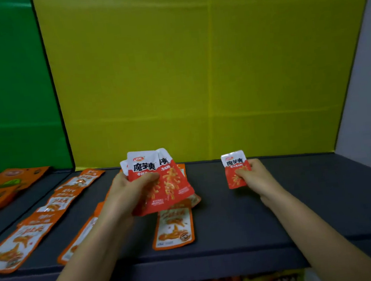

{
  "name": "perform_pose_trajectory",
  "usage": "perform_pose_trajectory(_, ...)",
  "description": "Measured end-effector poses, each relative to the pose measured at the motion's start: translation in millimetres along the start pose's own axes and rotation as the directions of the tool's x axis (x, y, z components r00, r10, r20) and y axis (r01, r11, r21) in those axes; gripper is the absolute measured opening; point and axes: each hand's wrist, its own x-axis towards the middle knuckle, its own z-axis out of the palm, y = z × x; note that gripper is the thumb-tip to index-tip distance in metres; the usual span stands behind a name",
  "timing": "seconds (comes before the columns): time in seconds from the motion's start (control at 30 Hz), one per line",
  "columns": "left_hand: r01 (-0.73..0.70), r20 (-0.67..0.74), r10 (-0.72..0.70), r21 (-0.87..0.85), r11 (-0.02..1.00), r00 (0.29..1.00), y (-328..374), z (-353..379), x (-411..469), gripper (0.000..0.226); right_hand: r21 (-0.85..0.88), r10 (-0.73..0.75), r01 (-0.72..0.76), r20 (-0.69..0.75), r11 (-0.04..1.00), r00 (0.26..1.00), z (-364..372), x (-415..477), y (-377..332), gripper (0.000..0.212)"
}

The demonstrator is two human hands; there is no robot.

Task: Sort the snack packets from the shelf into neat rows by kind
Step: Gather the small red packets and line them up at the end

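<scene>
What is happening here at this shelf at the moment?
A person is sorting snack packets on a dark grey shelf. The left hand grips a fanned bunch of red-and-white foil packets. The right hand pinches a single red-and-white packet of the same kind over the right part of the shelf. Long orange-and-white packets lie in rows on the left and in the middle.

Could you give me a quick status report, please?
Left hand grips fanned red packets. Right hand pinches single red packet. Orange packets lie in rows on shelf.
</scene>
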Motion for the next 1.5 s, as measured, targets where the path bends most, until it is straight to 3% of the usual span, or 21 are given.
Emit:
perform_pose_trajectory(0.13, -0.001, -0.046, 0.003, 0.034, 0.999, 0.999, 1, 4, 2, 0.008, -0.156, 0.076, -0.072, 0.017, 0.985, 0.997, 14, 51, 22, 0.031)
perform_pose_trajectory(0.3, -0.001, -0.065, 0.006, 0.071, 0.997, 0.998, 4, 8, 5, 0.011, -0.338, 0.092, -0.114, -0.079, 0.934, 0.993, 30, 60, 10, 0.045)
perform_pose_trajectory(0.47, -0.012, -0.056, 0.018, 0.108, 0.994, 0.998, 6, 16, 9, 0.011, -0.500, 0.035, -0.066, -0.071, 0.864, 0.997, 35, 65, 11, 0.049)
perform_pose_trajectory(0.8, -0.004, -0.039, 0.007, 0.086, 0.996, 0.999, 0, 36, 5, 0.014, -0.589, -0.029, -0.016, -0.066, 0.808, 0.997, 30, 66, 19, 0.055)
perform_pose_trajectory(0.9, 0.012, -0.025, -0.010, 0.052, 0.999, 1.000, -4, 41, 1, 0.012, -0.664, -0.126, 0.047, -0.071, 0.746, 0.990, 22, 58, 15, 0.055)
perform_pose_trajectory(0.97, 0.007, -0.027, -0.006, 0.038, 0.999, 1.000, -6, 44, 0, 0.015, -0.596, -0.281, 0.194, -0.055, 0.779, 0.958, 19, 47, 5, 0.048)
perform_pose_trajectory(1.07, -0.002, 0.004, 0.002, 0.040, 0.999, 1.000, -11, 51, -2, 0.013, -0.217, -0.394, 0.406, 0.101, 0.888, 0.914, 21, 21, -13, 0.046)
perform_pose_trajectory(1.13, 0.000, 0.021, 0.000, 0.030, 1.000, 1.000, -14, 57, -2, 0.013, 0.004, -0.384, 0.395, 0.250, 0.918, 0.889, 26, 3, -19, 0.036)
perform_pose_trajectory(1.2, 0.013, 0.056, -0.014, 0.020, 1.000, 0.998, -17, 63, -3, 0.008, 0.112, -0.351, 0.333, 0.280, 0.936, 0.893, 25, -5, -16, 0.022)
perform_pose_trajectory(1.27, 0.010, 0.091, -0.013, 0.035, 0.999, 0.996, -21, 69, -1, 0.021, 0.180, -0.302, 0.256, 0.308, 0.950, 0.902, 19, -5, -10, 0.018)
perform_pose_trajectory(1.4, 0.043, 0.126, -0.049, 0.053, 0.998, 0.991, -26, 81, 1, 0.034, 0.129, -0.253, 0.218, 0.417, 0.967, 0.873, 3, -5, 2, 0.014)
perform_pose_trajectory(1.5, 0.028, 0.132, -0.033, 0.041, 0.999, 0.991, -24, 86, 0, 0.027, 0.172, -0.268, 0.218, 0.367, 0.961, 0.891, -14, -5, 3, 0.016)
